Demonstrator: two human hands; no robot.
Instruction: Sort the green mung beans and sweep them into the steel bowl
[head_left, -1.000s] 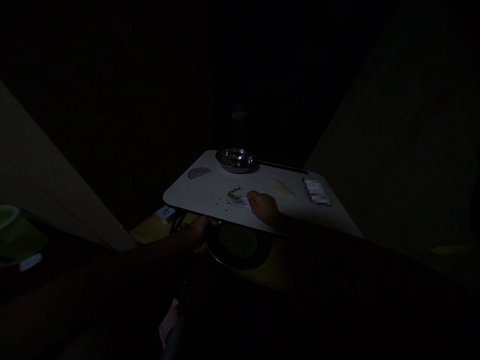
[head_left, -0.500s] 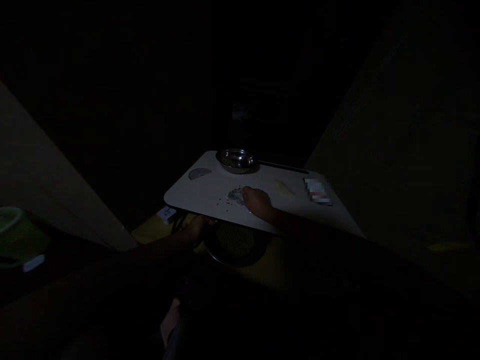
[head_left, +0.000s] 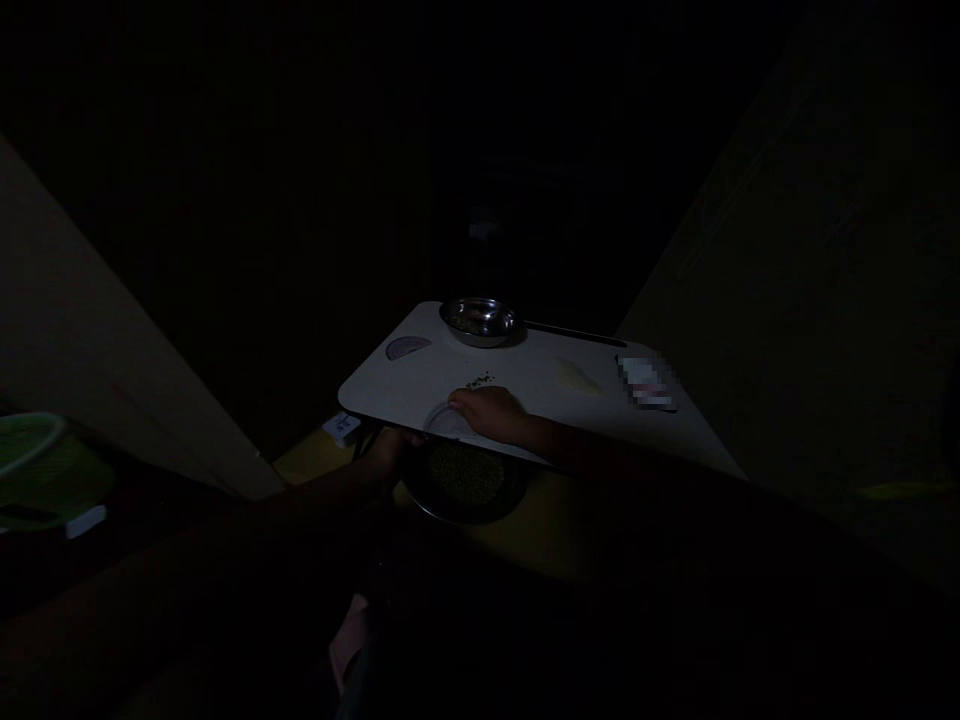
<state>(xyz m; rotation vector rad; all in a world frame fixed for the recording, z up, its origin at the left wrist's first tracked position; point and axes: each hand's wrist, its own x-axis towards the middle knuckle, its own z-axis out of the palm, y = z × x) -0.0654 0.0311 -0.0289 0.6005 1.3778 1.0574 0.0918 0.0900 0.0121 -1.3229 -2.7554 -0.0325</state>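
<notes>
My right hand [head_left: 491,413] is closed on a clear half-round sheet that looks like a protractor [head_left: 444,420], held flat on the white table [head_left: 375,385] at its near edge. Just beyond it lie a few small loose grains [head_left: 481,380]. My left hand [head_left: 394,447] is closed on the rim of a dark metal bowl [head_left: 450,518], just below the table edge. Inside that bowl is a heap of small green grains, perhaps mung beans [head_left: 466,472]. Shadow hides most of the left fingers.
A shiny steel bowl [head_left: 480,335] with some grains stands at the table's far side. Another half-round protractor shape [head_left: 407,348] is at the left, a pale patch [head_left: 576,377] and a blurred-out flat item [head_left: 646,382] at the right. A green basket [head_left: 52,470] sits far left.
My right hand has drawn the clear sheet towards the near table edge, to the left. Grains that lay by the sheet's near side are gone from there. The left hand still holds the bowl.
</notes>
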